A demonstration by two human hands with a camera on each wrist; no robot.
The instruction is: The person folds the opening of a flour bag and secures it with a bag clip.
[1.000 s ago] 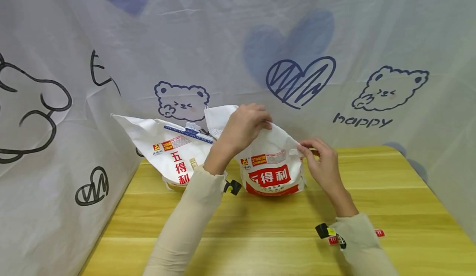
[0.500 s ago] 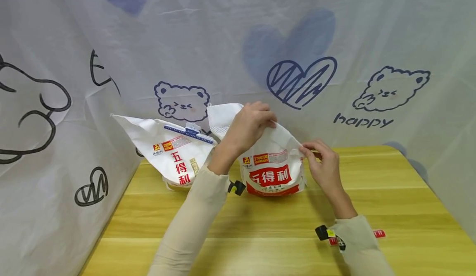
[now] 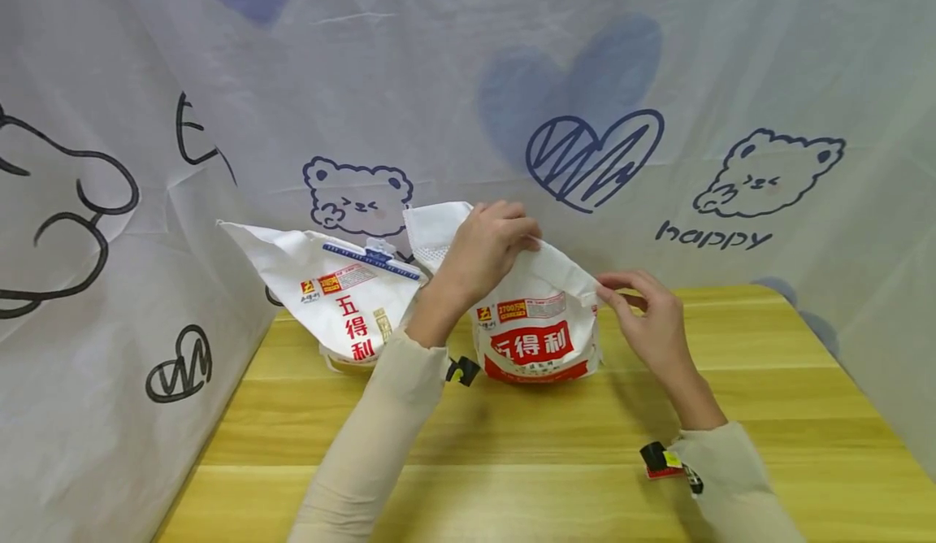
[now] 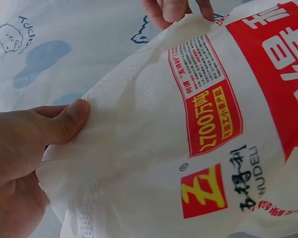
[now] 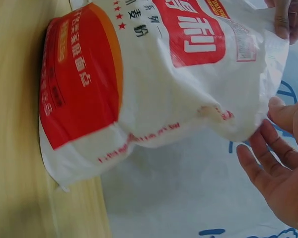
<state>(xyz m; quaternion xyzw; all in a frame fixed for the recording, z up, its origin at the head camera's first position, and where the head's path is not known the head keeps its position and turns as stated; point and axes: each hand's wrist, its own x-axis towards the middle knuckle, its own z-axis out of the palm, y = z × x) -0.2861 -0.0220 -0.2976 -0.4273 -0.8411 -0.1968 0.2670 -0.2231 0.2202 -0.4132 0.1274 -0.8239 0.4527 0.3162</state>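
A white flour bag with red print (image 3: pixel 537 344) stands on the table in the head view, its top raised. My left hand (image 3: pixel 493 250) grips its top edge, with the thumb on the printed side in the left wrist view (image 4: pixel 20 158). At the right top corner, my right hand (image 3: pixel 651 315) pinches the edge between thumb and fingertips; the right wrist view shows the other fingers of this right hand (image 5: pixel 283 163) spread apart. The bag's corner is slightly folded there. Its mouth is partly hidden behind my left hand.
Left of it stands a second flour bag (image 3: pixel 344 291), its top held by a blue sealing clip (image 3: pixel 373 258). A red object (image 3: pixel 664 473) lies on the wooden table (image 3: pixel 512 478), mostly hidden by my right wrist. A printed curtain (image 3: pixel 468 80) hangs behind.
My right hand has shifted a little to the right at the bag's corner, and its sleeve now covers more of the red object. My left hand has moved slightly right with the bag's top.
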